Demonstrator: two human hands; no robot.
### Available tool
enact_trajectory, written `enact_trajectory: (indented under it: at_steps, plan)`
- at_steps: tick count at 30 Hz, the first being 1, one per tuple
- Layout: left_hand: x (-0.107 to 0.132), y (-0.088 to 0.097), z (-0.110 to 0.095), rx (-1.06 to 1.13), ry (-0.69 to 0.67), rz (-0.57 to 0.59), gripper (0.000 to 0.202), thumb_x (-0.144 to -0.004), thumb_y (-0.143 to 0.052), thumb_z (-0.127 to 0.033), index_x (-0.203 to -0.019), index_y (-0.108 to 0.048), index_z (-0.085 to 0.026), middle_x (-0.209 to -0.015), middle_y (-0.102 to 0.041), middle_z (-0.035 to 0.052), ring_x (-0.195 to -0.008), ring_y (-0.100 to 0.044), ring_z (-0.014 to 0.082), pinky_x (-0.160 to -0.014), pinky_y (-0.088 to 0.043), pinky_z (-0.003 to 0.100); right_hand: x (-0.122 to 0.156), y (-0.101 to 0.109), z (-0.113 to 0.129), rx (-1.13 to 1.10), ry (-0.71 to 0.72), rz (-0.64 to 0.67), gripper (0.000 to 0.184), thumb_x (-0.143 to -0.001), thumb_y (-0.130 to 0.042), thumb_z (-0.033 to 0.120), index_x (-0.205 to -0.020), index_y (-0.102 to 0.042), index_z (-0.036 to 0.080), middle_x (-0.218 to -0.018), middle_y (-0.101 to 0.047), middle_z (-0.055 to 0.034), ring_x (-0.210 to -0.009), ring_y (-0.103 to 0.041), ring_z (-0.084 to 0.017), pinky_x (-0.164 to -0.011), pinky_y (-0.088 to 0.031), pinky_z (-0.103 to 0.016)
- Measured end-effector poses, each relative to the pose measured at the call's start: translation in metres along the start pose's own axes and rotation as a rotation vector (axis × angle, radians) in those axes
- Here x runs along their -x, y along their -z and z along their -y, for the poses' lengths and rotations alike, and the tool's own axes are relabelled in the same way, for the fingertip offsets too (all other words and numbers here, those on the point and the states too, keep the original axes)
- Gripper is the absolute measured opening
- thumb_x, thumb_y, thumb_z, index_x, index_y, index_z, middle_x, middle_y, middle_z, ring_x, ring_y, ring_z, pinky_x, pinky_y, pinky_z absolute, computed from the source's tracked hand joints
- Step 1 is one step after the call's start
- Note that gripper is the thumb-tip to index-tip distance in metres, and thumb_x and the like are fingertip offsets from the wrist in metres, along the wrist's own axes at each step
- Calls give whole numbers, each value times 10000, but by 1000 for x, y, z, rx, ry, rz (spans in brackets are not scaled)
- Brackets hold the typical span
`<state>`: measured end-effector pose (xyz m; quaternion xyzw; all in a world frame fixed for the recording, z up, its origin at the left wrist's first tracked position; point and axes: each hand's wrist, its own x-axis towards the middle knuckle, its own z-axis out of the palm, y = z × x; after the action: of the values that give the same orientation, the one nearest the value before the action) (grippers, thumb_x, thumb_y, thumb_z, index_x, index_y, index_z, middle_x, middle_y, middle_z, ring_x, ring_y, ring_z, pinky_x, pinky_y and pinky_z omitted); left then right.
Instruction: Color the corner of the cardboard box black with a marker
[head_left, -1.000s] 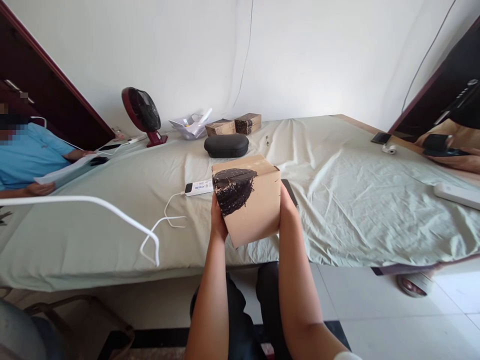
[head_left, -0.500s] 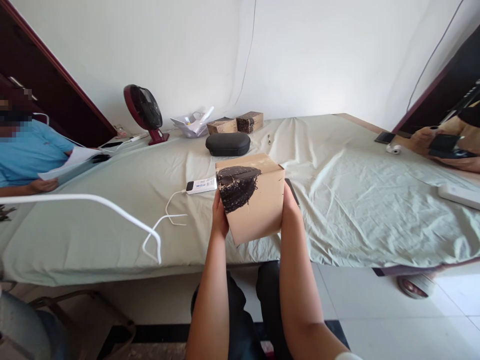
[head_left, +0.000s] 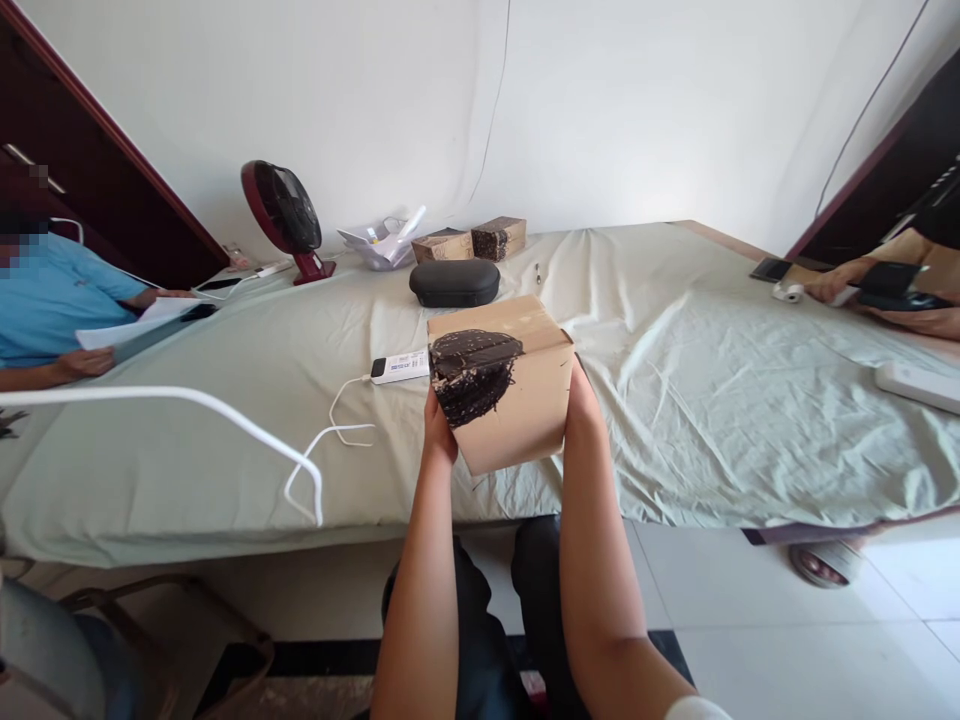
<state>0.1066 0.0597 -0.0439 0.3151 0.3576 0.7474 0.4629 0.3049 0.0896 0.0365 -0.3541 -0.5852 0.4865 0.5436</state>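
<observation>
I have both forearms up in front of me, bare and nearly parallel, rising from the bottom edge of the view. My left forearm and right forearm stand close together, wrists straight. My left hand faces palm inward, its fingers hidden from me. My right hand mirrors it a little higher, palm flat and also turned inward. Together they press on opposite sides of a box, clamping it between them.
</observation>
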Motion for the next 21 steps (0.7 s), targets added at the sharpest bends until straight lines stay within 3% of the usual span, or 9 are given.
enact_trajectory:
  at_steps: [3, 6, 9, 11, 14, 17, 21]
  plan:
    - [-1, -3, 0, 5, 42, -52, 641, -689, -897, -697, -1106, -801, -220, -1036, -824, 96, -999, -782, 280, -857, -598, 372, 1, 1, 6, -131, 36, -3, 621, -1033, -549, 722, -1556, -604, 391, -1581, -652, 9, -1513, -568, -313, -1244, -510, -497]
    - [-1, -6, -3, 21, 46, -136, 655, -612, -919, -704, -1026, -807, -209, -982, -829, 93, -887, -778, 270, -793, -594, 369, 2, 7, 12, -143, 90, 152, 705, -1029, -560, 747, -1638, -526, 392, -1721, -504, 24, -1656, -381, -295, -1387, -302, -499]
    - [-1, -9, -8, 16, 16, -199, 632, -554, -956, -656, -969, -814, -202, -942, -829, 84, -797, -756, 254, -726, -578, 352, 1, 14, 15, -40, 79, 367, 1094, -872, -761, 793, -1761, -258, 400, -1849, -236, 24, -1721, -203, -344, -1414, -193, -563]
    - [-1, -9, -13, -2, -7, -220, 608, -525, -989, -585, -972, -817, -210, -949, -830, 75, -802, -751, 249, -715, -570, 339, -2, 17, 14, 45, 71, 424, 1359, -761, -910, 718, -1782, -64, 421, -1872, -125, 13, -1724, -164, -385, -1402, -191, -623]
    - [2, -5, -27, 12, -29, -147, 628, -589, -958, -619, -1069, -826, -236, -1129, -831, 104, -1041, -770, 301, -841, -602, 372, -6, 17, 8, 142, 118, 442, 1472, -721, -967, 630, -1774, 42, 430, -1879, -56, 7, -1735, -75, -391, -1404, -120, -642]
    - [8, 2, -44, 49, -2, 1, 658, -740, -837, -693, -1263, -800, -295, -1418, -747, 113, -1356, -672, 350, -1035, -591, 451, -9, 16, 2, 248, 160, 495, 1503, -706, -984, 570, -1778, 56, 404, -1879, 41, 4, -1739, 35, -386, -1412, -42, -604]
    - [14, 9, -56, 12, 32, 14, 714, -703, -831, -500, -1388, -740, -320, -1521, -686, 91, -1487, -569, 390, -1130, -559, 523, -11, 14, -2, 281, 190, 549, 1462, -743, -957, 525, -1774, 74, 411, -1878, 41, -5, -1739, 8, -386, -1411, -60, -589]
